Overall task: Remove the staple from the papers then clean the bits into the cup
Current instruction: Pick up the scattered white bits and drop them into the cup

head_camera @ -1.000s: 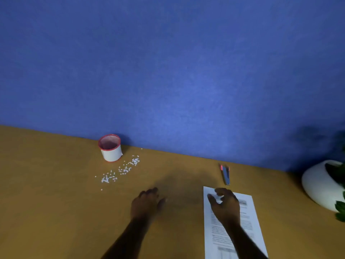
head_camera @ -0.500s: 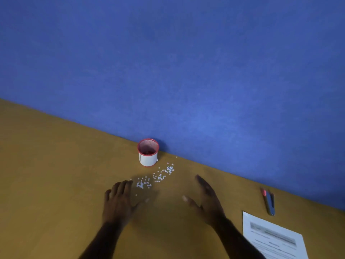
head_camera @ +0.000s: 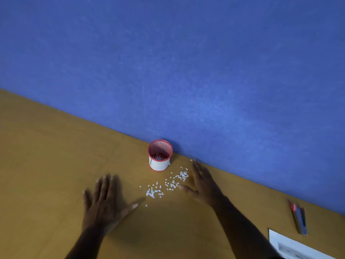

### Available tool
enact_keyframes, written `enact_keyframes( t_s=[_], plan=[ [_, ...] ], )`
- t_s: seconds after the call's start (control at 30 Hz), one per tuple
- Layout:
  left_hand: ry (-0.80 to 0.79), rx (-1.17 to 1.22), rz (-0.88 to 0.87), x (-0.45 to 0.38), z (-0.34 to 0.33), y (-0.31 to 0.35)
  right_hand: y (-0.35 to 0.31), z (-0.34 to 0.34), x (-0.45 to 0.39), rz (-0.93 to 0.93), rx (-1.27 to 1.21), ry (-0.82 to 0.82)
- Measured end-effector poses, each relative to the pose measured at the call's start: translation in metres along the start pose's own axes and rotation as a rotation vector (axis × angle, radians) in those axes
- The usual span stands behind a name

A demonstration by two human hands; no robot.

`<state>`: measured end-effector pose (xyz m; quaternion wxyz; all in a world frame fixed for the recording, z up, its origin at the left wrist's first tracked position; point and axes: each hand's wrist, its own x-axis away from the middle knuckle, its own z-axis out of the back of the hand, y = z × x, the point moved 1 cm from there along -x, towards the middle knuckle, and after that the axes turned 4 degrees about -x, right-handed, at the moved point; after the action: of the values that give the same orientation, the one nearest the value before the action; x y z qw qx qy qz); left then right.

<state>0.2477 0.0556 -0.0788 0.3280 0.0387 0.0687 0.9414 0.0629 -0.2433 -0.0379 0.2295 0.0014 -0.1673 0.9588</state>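
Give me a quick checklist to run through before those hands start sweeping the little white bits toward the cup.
1. Cup upright, mouth open: ok; it stands against the blue wall with some bits already inside.
2. Both hands free: ok; left hand and right hand are open and hold nothing.
3. Hands flank the white bits: ok; one on each side of the scatter.
4. Bits gathered in one pile: not ok; they lie spread in a loose trail, with a few strays.
5. Tool and papers out of the sweep path: ok; both lie off to the right.
6. Staple already removed: cannot tell; only a corner of the papers shows.
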Motion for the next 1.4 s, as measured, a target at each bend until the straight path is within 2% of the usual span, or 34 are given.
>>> enact_keyframes(
  t_s=[0.23, 0.4, 0.7, 0.83, 0.9, 1.0, 1.13, 1.23, 1.4],
  plan=[
    [0.004, -0.056, 0.016, -0.003, 0.001, 0.005, 0.007, -0.009, -0.026, -0.004, 0.135, -0.034],
    [0.002, -0.045, 0.029, -0.001, 0.002, 0.004, 0.002, -0.017, -0.026, -0.018, 0.103, -0.015],
    [0.001, -0.041, 0.031, 0.0, 0.003, 0.004, -0.028, -0.038, -0.004, 0.224, 0.095, -0.071],
    [0.012, -0.031, 0.03, 0.0, 0.003, 0.004, -0.04, -0.039, 0.012, 0.319, 0.09, -0.04],
    [0.013, -0.031, 0.035, 0.0, 0.003, 0.004, -0.041, -0.038, 0.013, 0.297, 0.048, -0.019],
    [0.008, -0.031, 0.042, 0.0, 0.002, 0.004, -0.033, -0.034, 0.003, 0.157, 0.048, 0.036],
    [0.012, -0.022, 0.049, -0.001, 0.003, 0.004, -0.024, -0.033, -0.008, 0.017, 0.118, -0.026],
    [0.013, -0.013, 0.048, 0.0, 0.002, 0.004, -0.032, -0.038, -0.008, 0.041, 0.12, -0.035],
    [0.009, -0.022, 0.049, -0.001, 0.001, 0.003, -0.06, -0.05, -0.001, 0.194, 0.127, -0.038]
  ],
)
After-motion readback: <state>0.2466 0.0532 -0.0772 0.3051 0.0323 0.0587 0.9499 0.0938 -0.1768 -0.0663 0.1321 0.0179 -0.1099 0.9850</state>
